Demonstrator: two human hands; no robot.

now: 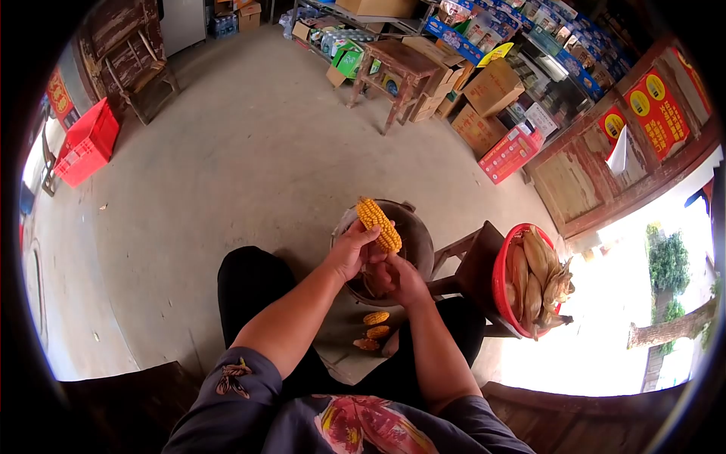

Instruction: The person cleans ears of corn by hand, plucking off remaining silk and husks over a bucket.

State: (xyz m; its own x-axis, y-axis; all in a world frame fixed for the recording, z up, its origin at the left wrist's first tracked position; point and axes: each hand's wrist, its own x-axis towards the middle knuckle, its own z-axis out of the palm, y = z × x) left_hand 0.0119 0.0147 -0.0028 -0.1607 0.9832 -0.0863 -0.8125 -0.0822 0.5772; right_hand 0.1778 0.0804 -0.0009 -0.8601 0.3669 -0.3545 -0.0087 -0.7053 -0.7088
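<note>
A yellow ear of corn, its kernels bare of husk, is held up over a round dark container. My left hand is closed around the cob's left side, the thumb lying on the kernels. At the cob's lower end, my right hand has its fingers bent against the base. Part of the container's inside is hidden by both hands. On the floor between my legs lie several pieces of corn.
To the right, a red basin of husked-over corn rests on a dark wooden stool. Farther off are a wooden stool, cardboard boxes, a red crate and a wooden chair.
</note>
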